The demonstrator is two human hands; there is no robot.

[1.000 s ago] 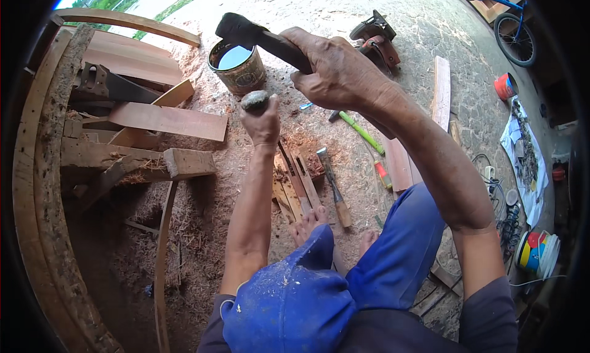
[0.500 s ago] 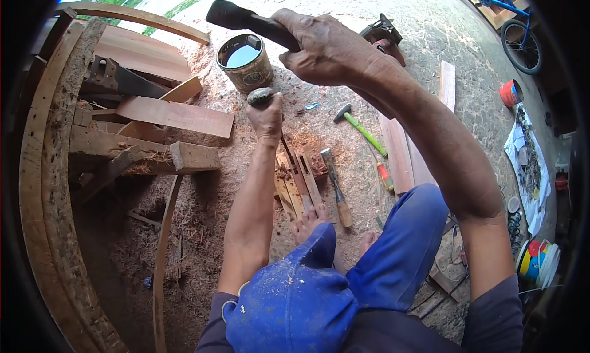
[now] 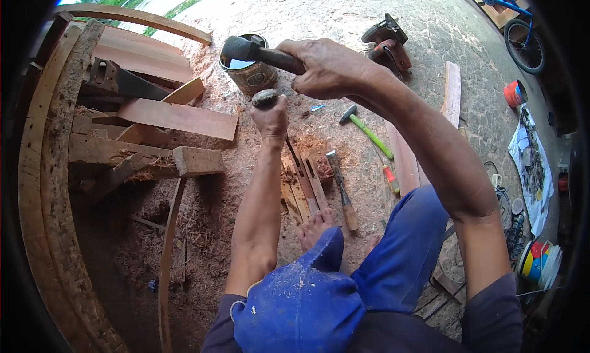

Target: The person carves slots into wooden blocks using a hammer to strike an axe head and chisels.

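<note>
My left hand (image 3: 269,120) is wrapped round an upright chisel (image 3: 265,99), whose battered handle end sticks out above the fist. Its thin blade runs down to a slotted wooden strip (image 3: 312,182) on the ground. In my right hand (image 3: 329,70) is a hammer (image 3: 241,49), its dark head hanging above and a little left of the chisel's end, apart from it. My bare foot (image 3: 316,227) presses on the near end of the wooden strips. Beside them, on the right, lies a second chisel (image 3: 342,190) with a wooden handle.
A green-handled hammer (image 3: 369,133), a red-and-yellow handle (image 3: 391,179) and planks (image 3: 405,153) lie to the right. Farther off are a can of liquid (image 3: 252,77) and a red power tool (image 3: 390,48). On the left, a timber frame (image 3: 52,187) holds boards and a handsaw (image 3: 114,79).
My right hand has brought the hammer down from a higher lift, and its head now overlaps the can. The chisel stays in my left hand; the whole view has shifted slightly.
</note>
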